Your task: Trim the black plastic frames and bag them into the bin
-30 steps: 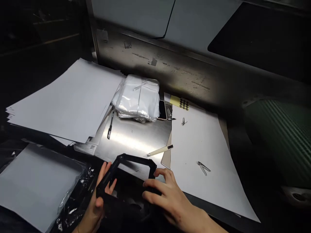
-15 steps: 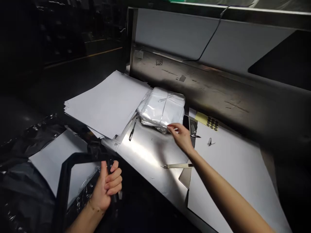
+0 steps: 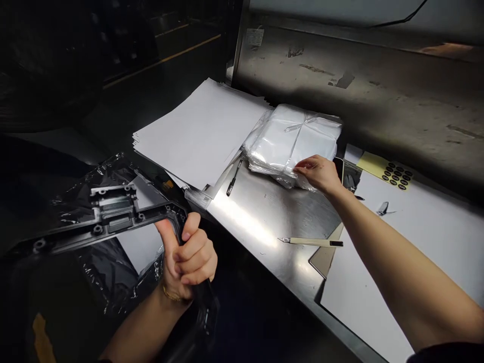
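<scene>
A black plastic frame with moulded screw posts is gripped in my left hand, fingers wrapped round one bar and thumb along it. It is held off the table's front edge, over dark plastic wrapping. My right hand pinches the near edge of the clear plastic bags, a stack tied with a strip. The bags lie on the metal table. Below my right hand is a craft knife with its blade pointing left.
Left of the bags lies a stack of white sheets, with a black pen beside it. On the right are a large white sheet, a yellow sticker sheet and a small dark scrap. A metal panel rises behind.
The black frame has turned in my left hand, so its ribbed side now shows. My right hand stays at the bags' near edge. The view has shifted, moving the table rightward and upward.
</scene>
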`<state>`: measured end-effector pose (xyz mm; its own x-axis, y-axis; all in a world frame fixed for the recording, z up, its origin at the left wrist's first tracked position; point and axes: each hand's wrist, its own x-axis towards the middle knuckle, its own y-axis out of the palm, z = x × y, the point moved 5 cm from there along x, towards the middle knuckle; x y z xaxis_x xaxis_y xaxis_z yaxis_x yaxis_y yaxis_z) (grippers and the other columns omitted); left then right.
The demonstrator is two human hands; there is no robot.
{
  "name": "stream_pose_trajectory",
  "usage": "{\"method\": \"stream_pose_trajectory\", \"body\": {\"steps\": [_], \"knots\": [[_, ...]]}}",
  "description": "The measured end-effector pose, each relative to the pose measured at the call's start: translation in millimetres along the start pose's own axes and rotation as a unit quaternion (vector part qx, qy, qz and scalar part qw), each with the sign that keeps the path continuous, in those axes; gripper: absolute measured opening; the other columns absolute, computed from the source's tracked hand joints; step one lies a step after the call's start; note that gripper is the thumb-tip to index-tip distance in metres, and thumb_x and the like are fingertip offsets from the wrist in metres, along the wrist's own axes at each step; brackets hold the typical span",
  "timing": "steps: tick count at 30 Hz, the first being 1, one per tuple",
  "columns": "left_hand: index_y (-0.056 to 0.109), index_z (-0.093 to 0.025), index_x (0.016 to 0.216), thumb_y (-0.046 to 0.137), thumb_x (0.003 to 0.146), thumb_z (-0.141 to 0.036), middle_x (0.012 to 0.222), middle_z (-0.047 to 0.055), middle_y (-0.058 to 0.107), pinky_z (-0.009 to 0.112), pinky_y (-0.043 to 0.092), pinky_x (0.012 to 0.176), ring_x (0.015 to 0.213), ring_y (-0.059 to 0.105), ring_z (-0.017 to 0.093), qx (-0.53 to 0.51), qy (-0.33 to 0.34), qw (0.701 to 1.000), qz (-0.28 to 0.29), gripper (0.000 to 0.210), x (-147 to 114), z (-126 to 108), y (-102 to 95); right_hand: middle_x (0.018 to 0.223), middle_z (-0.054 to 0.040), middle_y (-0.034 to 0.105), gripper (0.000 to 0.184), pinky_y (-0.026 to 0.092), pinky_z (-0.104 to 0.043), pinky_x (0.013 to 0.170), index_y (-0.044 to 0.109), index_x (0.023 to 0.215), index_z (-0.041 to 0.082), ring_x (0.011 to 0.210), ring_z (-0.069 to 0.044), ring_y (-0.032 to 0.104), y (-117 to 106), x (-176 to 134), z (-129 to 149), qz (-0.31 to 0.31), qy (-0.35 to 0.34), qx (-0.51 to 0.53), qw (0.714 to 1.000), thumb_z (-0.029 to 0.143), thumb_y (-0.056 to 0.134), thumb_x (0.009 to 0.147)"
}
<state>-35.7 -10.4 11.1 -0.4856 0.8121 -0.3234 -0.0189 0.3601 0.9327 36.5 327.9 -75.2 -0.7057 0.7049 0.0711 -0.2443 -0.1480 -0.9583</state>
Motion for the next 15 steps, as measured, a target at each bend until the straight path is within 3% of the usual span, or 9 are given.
{"method": "stream_pose_trajectory", "body": {"steps": [9,15], "knots": [[0.017,-0.020,0.048,0.057,0.059,-0.055,0.028,-0.019,0.006,-0.001,0.002,0.013,0.023,-0.022,-0.008,0.028,0.021,0.999,-0.032,0.054,-6,0,3.1,0.094,-0.0039,0.055,0.018,0.040,-0.038,0.079,0.056,0.082,0.013,0.090,-0.017,0.051,4,-1,2,-0.002,0.010,-0.023,1.000,0.030,0.052,0.078],[0.016,-0.021,0.048,0.053,0.057,-0.060,0.029,-0.018,0.000,0.002,-0.009,0.014,0.026,-0.024,-0.007,0.103,0.046,0.988,-0.101,0.055,-11,-2,-2.7,0.097,-0.0043,0.055,0.016,0.038,-0.041,0.082,0.056,0.085,0.013,0.094,-0.018,0.049,5,-2,2,-0.008,0.036,0.044,0.998,0.027,0.050,0.079]]}}
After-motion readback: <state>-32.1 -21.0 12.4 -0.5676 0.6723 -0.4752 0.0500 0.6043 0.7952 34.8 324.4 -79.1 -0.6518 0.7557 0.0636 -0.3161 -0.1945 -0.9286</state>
